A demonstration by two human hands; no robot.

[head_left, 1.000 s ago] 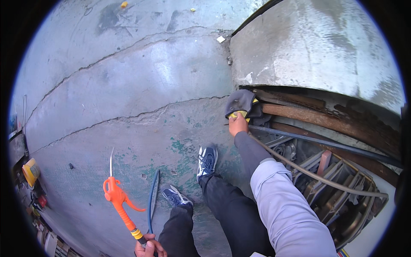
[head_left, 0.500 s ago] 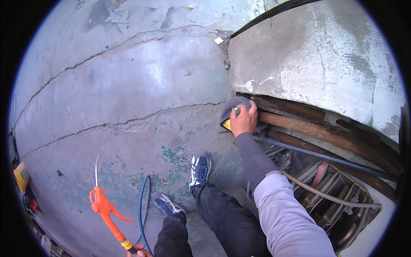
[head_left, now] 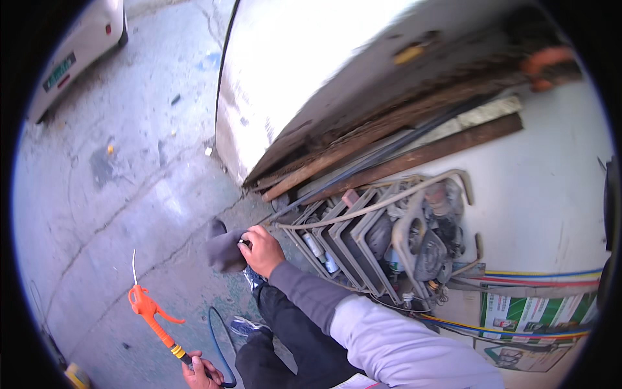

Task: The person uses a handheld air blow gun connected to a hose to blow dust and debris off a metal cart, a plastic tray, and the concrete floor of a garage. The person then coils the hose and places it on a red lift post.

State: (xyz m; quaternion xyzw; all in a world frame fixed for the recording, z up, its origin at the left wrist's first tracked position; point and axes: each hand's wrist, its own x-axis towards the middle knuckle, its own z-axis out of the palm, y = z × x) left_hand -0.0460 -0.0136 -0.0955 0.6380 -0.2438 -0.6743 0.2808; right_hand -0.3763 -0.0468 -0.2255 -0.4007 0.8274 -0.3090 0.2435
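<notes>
My left hand [head_left: 201,374] is at the bottom edge, its fingers closed round the black and yellow end of an orange air blow gun [head_left: 151,310]. The gun's thin pale nozzle points up and away from me. A blue hose [head_left: 214,319] loops beside that hand. My right hand [head_left: 264,251] pinches a grey, rounded, soft-looking thing [head_left: 224,251] near a small bright knob. Motion blurs it, and I cannot tell its kind. It hangs in front of my shoe, above the concrete floor.
To the right, a metal rack [head_left: 366,240] holds bottles and various parts. Rusty beams [head_left: 424,152] lie beyond it beneath a large pale slab [head_left: 285,71]. A white vehicle [head_left: 84,48] stands far left. Coloured hoses [head_left: 518,334] run along the wall by a green poster [head_left: 476,311].
My view has swung to the right, bringing the rack and wall into sight. My right hand has drawn back from the beams with the grey thing. The blow gun stays in my left hand.
</notes>
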